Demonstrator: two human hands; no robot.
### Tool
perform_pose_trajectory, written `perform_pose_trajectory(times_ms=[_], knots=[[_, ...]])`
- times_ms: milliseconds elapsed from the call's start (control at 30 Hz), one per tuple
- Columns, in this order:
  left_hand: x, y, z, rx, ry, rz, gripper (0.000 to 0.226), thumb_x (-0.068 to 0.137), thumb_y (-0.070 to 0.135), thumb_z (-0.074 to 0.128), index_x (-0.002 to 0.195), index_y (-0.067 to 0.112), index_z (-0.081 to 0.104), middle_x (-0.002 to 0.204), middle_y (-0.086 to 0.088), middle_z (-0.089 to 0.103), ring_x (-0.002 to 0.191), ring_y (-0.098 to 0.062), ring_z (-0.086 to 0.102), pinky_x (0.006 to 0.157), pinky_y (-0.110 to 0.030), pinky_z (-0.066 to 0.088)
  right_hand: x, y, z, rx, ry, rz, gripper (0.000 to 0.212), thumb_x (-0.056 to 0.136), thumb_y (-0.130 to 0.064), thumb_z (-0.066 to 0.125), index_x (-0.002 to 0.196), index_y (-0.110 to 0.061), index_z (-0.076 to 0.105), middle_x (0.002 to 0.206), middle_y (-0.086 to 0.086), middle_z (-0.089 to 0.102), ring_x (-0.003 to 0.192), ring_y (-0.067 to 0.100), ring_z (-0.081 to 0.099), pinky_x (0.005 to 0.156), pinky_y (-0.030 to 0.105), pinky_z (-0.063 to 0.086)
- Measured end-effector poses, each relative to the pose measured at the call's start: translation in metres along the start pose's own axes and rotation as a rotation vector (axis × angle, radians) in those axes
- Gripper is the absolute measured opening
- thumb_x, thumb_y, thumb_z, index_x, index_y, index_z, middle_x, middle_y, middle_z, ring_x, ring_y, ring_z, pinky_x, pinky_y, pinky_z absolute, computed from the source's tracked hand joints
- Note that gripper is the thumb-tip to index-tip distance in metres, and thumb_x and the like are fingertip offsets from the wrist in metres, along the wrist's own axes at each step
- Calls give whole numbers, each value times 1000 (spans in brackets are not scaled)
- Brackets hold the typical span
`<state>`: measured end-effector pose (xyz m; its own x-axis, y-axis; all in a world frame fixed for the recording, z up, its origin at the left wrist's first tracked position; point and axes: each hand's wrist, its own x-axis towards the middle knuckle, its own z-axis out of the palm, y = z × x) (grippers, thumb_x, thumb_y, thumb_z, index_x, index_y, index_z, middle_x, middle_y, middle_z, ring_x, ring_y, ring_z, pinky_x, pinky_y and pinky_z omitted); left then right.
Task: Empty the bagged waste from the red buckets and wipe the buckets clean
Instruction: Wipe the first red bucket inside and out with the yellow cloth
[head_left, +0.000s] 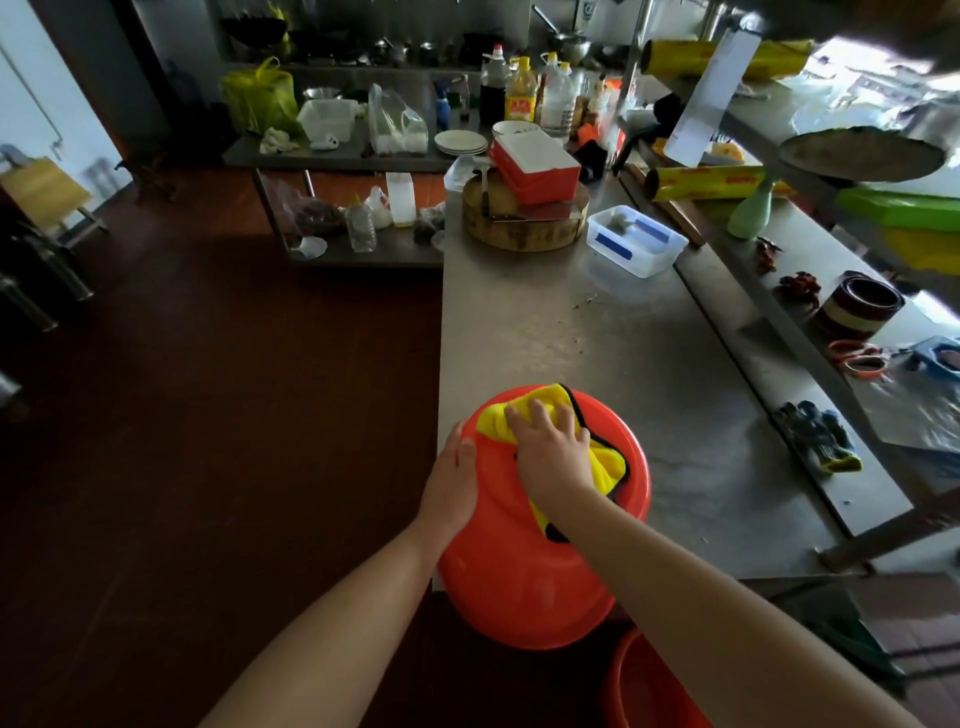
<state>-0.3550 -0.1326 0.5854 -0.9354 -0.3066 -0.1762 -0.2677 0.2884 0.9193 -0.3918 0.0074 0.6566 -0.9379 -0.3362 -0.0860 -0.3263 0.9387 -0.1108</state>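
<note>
fingers (540, 413) flat, right hand (553, 457) presses cloth (496, 423) on red bucket (519, 571), left hand (452, 483) braces it

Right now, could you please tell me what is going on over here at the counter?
A person is wiping a red bucket, turned bottom-up at the near corner of the steel counter. The right hand presses a yellow cloth onto its base, while the left hand steadies its side. A second red bucket sits below.
</note>
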Motion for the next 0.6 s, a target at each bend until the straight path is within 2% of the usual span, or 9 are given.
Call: perform_pose_trajectory(times_ms=[200, 300, 400, 600], knots=[[2, -2, 1, 28, 39, -2, 48, 107, 48, 24, 153, 40, 32, 149, 1, 50, 134, -21, 49, 101, -27, 35, 22, -1, -6, 0, -6, 46, 51, 100, -17, 40, 149, -32, 36, 158, 3, 28, 144, 41, 19, 107, 59, 31], [3, -3, 2, 120, 52, -21, 52, 105, 52, 21, 155, 40, 27, 152, -2, 47, 138, -26, 46, 108, -35, 35, -2, 1, -5, -19, -37, 41, 52, 100, -18, 45, 149, -30, 35, 156, 3, 30, 142, 41, 22, 105, 58, 34], [5, -3, 3, 150, 52, -29, 53, 105, 51, 20, 156, 38, 25, 156, -3, 44, 140, -27, 44, 109, -35, 34, -43, 3, 1, -57, -59, 31, 56, 99, -23, 51, 151, -30, 31, 156, 2, 29, 143, 41, 23, 103, 55, 37], [1, 3, 2, 225, 11, -53, 54, 106, 51, 16, 158, 37, 19, 157, -5, 42, 138, -31, 46, 110, -43, 39, -91, 12, 6, -60, -76, -1, 57, 101, -22, 45, 154, -31, 26, 158, 1, 27, 145, 40, 20, 106, 55, 37]])
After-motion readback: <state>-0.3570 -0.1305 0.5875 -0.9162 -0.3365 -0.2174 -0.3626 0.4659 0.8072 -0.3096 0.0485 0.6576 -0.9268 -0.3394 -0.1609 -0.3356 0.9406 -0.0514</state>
